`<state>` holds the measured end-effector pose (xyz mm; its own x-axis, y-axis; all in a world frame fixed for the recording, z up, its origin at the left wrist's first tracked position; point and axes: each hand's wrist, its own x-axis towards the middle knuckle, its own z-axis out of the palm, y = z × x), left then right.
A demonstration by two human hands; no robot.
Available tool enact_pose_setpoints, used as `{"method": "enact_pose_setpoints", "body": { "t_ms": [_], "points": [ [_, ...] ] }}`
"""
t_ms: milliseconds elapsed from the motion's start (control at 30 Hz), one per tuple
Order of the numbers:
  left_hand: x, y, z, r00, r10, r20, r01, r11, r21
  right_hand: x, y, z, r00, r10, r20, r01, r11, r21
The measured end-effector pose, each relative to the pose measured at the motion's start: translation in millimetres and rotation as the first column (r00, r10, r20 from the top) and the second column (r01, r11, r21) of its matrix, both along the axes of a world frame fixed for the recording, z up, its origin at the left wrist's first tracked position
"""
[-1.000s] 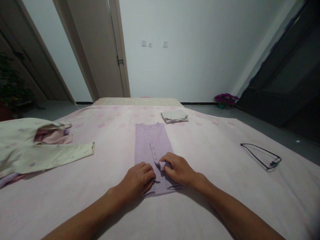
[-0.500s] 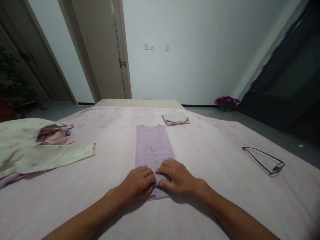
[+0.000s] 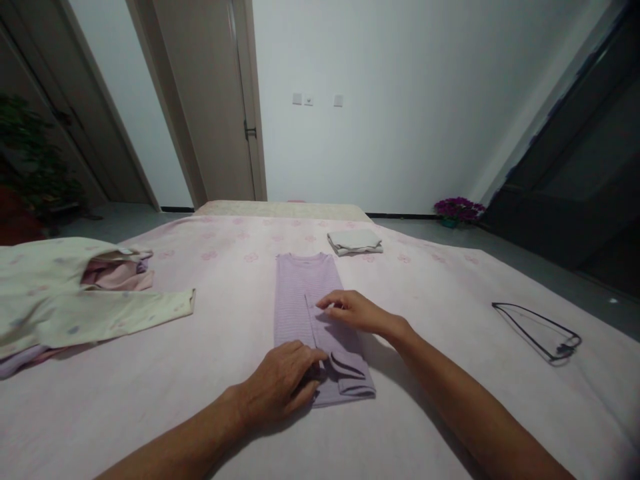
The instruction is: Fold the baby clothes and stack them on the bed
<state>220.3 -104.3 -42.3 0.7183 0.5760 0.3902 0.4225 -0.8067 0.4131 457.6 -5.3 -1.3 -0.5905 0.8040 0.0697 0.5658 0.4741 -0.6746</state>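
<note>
A lavender knit top (image 3: 295, 293) lies on the bed, folded into a long narrow strip with its neckline at the far end. A sleeve lies along it, and its cuff end makes a raised, curled fold near the bottom hem. My left hand (image 3: 283, 380) rests on the lower left part of the top, index finger stretched toward the fold and thumb apart below it. Farther up, my right hand (image 3: 355, 311) is over the right half of the top, thumb and fingers slightly apart and holding nothing. I cannot tell whether its fingertips touch the cloth.
A folded pale grey garment (image 3: 355, 241) lies beyond the top. Cream patterned clothing (image 3: 55, 293) is heaped at the left, with pink and purple cloth inside. A thin black looped frame, perhaps a hanger (image 3: 537, 330), lies right. All are on a pink-white bedsheet (image 3: 430, 387).
My right hand has left the hem area and moved up the top, its fingers parting. The left hand has shifted slightly right. The sleeve end now curls up at the lower right.
</note>
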Motion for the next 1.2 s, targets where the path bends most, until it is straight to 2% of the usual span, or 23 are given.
{"method": "enact_pose_setpoints", "body": {
  "t_ms": [67, 133, 233, 367, 500, 633, 900, 1100, 1200],
  "points": [
    [0, 1, -0.7, 1.0, -0.004, 0.017, 0.004, 1.0, -0.003, -8, 21, -8, 0.993, -0.105, 0.059, 0.093, 0.979, 0.182],
    [-1, 1, -2.7, 0.999, 0.004, 0.039, -0.003, 1.0, -0.013, -15, 42, -16, 0.984, -0.146, 0.107, 0.11, 0.953, 0.284],
    [-2, 2, -7.2, 0.997, 0.028, 0.076, -0.025, 0.999, -0.043, -25, 64, -25, 0.974, -0.142, 0.175, 0.072, 0.932, 0.354],
    [-3, 2, -9.9, 0.995, 0.033, 0.09, -0.028, 0.998, -0.051, -35, 73, -29, 0.949, -0.116, 0.291, 0.003, 0.932, 0.361],
    [-3, 3, -4.7, 1.0, -0.007, 0.01, 0.007, 0.999, -0.044, -41, 70, -29, 0.92, -0.177, 0.35, 0.039, 0.93, 0.366],
    [-1, 6, 0.5, 0.996, -0.045, -0.077, 0.042, 0.999, -0.034, -44, 66, -30, 0.914, -0.256, 0.315, 0.119, 0.912, 0.393],
    [1, 6, 1.3, 0.993, -0.058, -0.106, 0.056, 0.998, -0.028, -46, 50, -36, 0.921, -0.311, 0.236, 0.184, 0.878, 0.442],
    [3, 5, 0.2, 0.993, -0.043, -0.112, 0.042, 0.999, -0.01, -35, 20, -32, 0.925, -0.305, 0.228, 0.151, 0.843, 0.516],
    [6, 5, -1.8, 0.996, -0.044, -0.072, 0.043, 0.999, -0.01, -30, 11, -37, 0.897, -0.287, 0.336, 0.094, 0.867, 0.489]
  ]
}}
